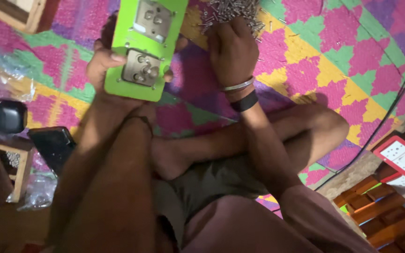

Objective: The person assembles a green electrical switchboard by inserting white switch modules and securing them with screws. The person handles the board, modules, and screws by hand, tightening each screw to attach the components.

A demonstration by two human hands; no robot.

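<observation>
The left hand (pixel 106 63) holds a green plate (pixel 146 47) up in front of the person. Its fingers wrap around the edges of the plate, with the thumb pressed on the front. Two grey switch parts (pixel 141 68) sit on the plate. The right hand (pixel 233 49) reaches into a pile of small silver screws (pixel 228 10) on the bright mat (pixel 333 51) on the floor. Its fingers are curled down into the pile, and I cannot tell if they pinch a screw
</observation>
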